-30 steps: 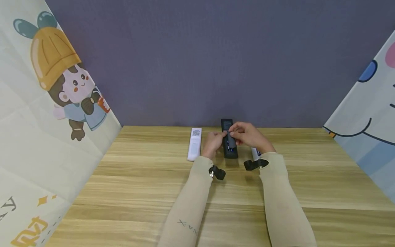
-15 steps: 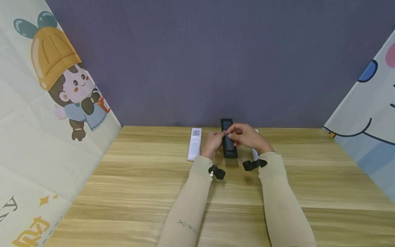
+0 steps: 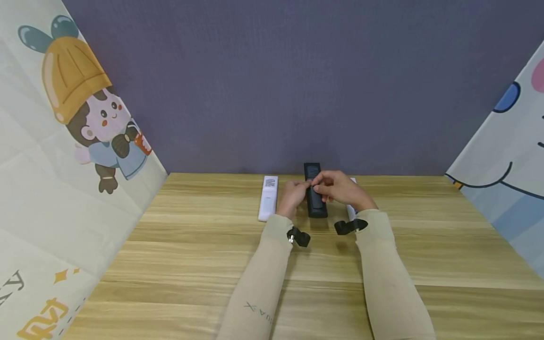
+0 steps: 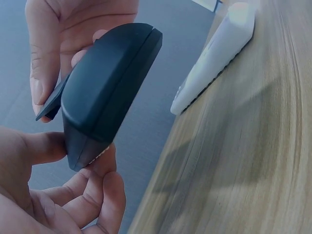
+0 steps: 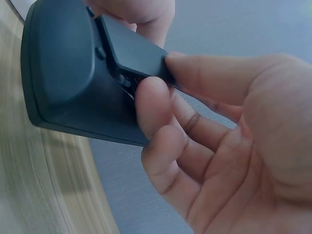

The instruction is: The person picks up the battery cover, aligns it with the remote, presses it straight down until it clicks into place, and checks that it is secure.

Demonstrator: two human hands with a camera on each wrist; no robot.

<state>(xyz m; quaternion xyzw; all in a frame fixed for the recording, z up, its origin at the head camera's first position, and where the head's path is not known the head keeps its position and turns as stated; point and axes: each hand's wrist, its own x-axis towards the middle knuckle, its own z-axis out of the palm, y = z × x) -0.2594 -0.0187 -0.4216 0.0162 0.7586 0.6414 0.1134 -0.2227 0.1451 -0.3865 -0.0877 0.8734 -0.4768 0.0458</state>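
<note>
A black remote control (image 3: pixel 312 170) is held back side up above the table, near its far edge. My left hand (image 3: pixel 291 197) grips it by the left side, thumb on the back and fingers curled underneath in the left wrist view. My right hand (image 3: pixel 341 190) pinches the dark battery cover (image 5: pixel 134 46) between thumb and fingers. The cover lies over the battery compartment at a slight tilt. A gap shows beneath one edge in the right wrist view, and something shiny is inside it, mostly hidden.
A white remote control (image 3: pixel 267 200) lies left of my hands on the wooden table (image 3: pixel 191 255). Another white remote (image 3: pixel 351 212) is to the right, partly hidden by my right hand. A dark wall (image 3: pixel 255 94) rises just behind the table.
The right hand has moved the cover left and down over the compartment. The blue batteries seen a second ago are now covered in the head view. The left hand has stayed put.
</note>
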